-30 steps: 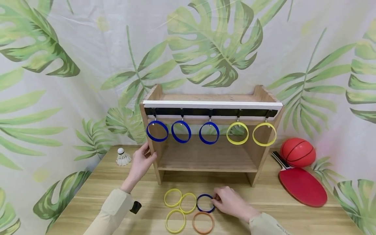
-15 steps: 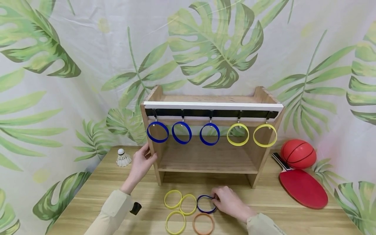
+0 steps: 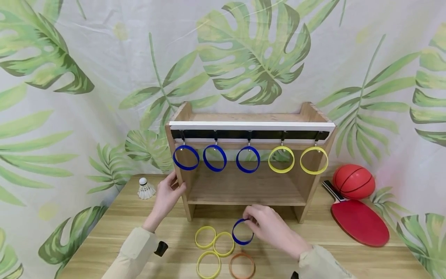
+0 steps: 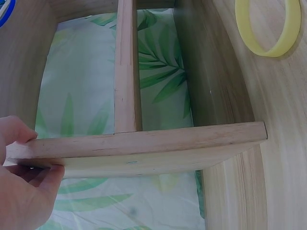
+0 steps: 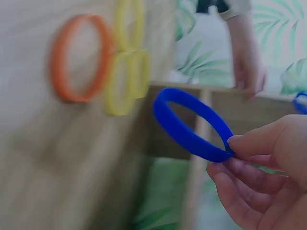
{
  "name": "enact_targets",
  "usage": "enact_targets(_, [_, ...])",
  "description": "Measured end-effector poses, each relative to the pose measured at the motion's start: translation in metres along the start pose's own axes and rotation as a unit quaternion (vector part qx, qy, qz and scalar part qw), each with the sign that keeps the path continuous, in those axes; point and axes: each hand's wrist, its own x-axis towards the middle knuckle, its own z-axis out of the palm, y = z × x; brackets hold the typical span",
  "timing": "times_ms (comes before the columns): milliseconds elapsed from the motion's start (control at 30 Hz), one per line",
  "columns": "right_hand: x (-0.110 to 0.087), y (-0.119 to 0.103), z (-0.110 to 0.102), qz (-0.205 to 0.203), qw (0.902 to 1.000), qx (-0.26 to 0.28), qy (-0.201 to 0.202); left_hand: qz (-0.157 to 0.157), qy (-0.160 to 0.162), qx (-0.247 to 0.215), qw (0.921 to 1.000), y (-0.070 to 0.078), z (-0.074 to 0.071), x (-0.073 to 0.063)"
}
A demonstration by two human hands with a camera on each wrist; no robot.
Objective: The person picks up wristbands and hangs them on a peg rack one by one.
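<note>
Right wrist: slim, plain blue ring (image 5: 179, 131), tilted.

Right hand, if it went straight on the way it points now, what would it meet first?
The right hand, its held blue ring leading, would likely meet the wooden rack ahead and leftward; depth is unclear.

Smooth matt ring (image 5: 182, 136), wooden shelf (image 3: 244, 188)

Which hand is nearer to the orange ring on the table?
Right. The right hand is just beyond the orange ring and to its right, pinching a blue ring. The left hand is much farther off leftward, gripping the left side of the wooden shelf.
</note>
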Motion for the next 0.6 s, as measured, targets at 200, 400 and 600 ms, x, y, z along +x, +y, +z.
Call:
enact_targets(200, [0.038,-0.039,-0.035,-0.070,0.9970,-0.024,0.023,0.007,0.010,0.001,0.9999,0.000,0.001,0.001])
enact_targets(400, [0.083,-0.075,-0.069,-0.152,0.9851,-0.056,0.059,-0.001,0.004,-0.004,1.0000,-0.002,0.000,0.001])
enact_targets(600, [0.125,-0.102,-0.089,-0.189,0.9771,-0.054,0.082,0.011,0.004,-0.013,0.9998,-0.003,0.002,0.002])
